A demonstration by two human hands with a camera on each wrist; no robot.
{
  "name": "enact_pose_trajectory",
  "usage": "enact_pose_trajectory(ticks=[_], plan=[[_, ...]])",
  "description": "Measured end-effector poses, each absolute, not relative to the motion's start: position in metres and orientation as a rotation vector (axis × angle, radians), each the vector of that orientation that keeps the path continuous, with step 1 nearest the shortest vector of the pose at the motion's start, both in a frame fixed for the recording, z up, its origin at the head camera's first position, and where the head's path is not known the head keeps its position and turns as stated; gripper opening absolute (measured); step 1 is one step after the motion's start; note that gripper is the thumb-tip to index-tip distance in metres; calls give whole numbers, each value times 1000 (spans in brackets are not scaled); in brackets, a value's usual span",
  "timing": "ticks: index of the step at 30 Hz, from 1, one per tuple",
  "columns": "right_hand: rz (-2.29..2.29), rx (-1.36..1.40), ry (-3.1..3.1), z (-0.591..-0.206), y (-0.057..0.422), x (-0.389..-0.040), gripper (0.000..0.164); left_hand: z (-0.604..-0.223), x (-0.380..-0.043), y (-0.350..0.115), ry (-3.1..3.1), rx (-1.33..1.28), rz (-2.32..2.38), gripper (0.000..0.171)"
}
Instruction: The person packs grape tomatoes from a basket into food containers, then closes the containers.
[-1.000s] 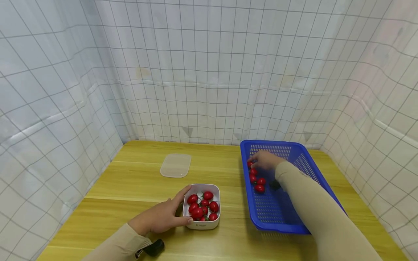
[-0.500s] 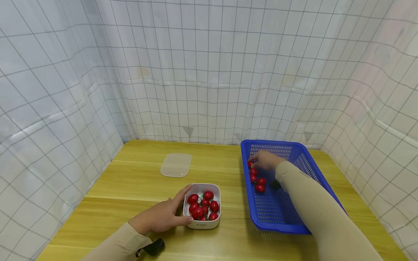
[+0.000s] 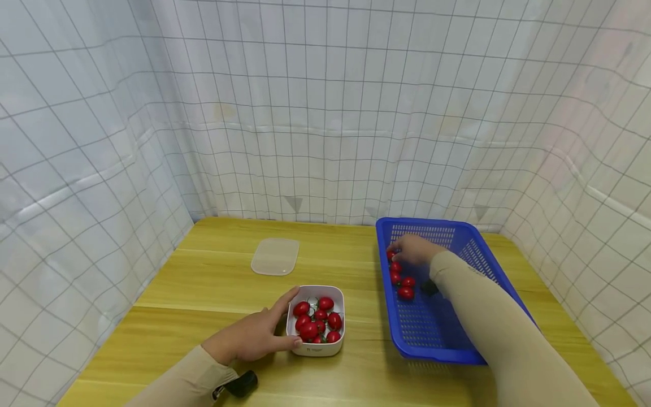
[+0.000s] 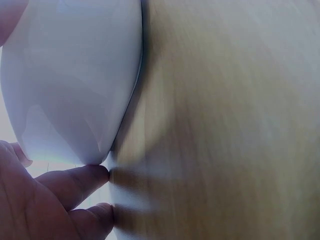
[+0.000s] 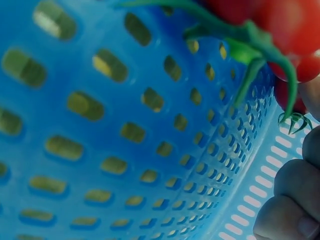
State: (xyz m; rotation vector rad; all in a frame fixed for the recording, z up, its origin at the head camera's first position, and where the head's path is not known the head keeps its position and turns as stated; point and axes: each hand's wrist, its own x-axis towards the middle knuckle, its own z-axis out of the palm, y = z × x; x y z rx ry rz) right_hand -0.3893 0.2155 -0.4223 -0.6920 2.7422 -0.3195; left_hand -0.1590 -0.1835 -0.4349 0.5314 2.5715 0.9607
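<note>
In the head view a white square food container (image 3: 315, 351) stands on the table, with several red cherry tomatoes (image 3: 307, 330) inside. My left hand (image 3: 254, 336) holds it from the left, thumb at the near side and fingers at the far corner. The left wrist view shows fingertips against the container's wall (image 4: 75, 75). My right hand (image 3: 414, 249) reaches into a blue plastic basket (image 3: 432, 355). Its fingers are curled at a cherry tomato (image 3: 390, 255) by the far left side. Close up in the right wrist view, a tomato (image 5: 287, 97) touches the fingers; the grip is partly out of frame.
Several more cherry tomatoes (image 3: 406, 293) lie along the basket's left side. A flat translucent lid (image 3: 275, 256) lies on the wooden table (image 3: 203, 282) behind the container. White gridded curtains (image 3: 325, 113) enclose the back and sides. A dark wrist device (image 3: 241, 384) sits at the left cuff.
Almost nothing differs. The whole head view has shifted very slightly; both hands keep their places at the container and in the basket.
</note>
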Motion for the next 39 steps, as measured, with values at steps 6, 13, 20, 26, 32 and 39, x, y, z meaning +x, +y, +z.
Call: enact_pose_trajectory(ticks=[6,13,20,26,32,39], plan=[[-303,-739,2737,-424,217,-391,36,-434,-158,-184,2570,545,969,105],[-286,-742,2744,-419,219,-391,35,-435,-159,-184,2579,545,957,104],[-279,-713,2754,-414,220,-394,34,-434,-159,-185,2570,549,960,105],[-248,-742,2746,-408,220,-393,37,-435,-158,-184,2578,551,952,105],[-244,-810,2747,-389,221,-385,35,-437,-158,-184,2582,547,950,105],[-233,-911,2777,-357,216,-373,35,-436,-159,-185,2580,558,959,105]])
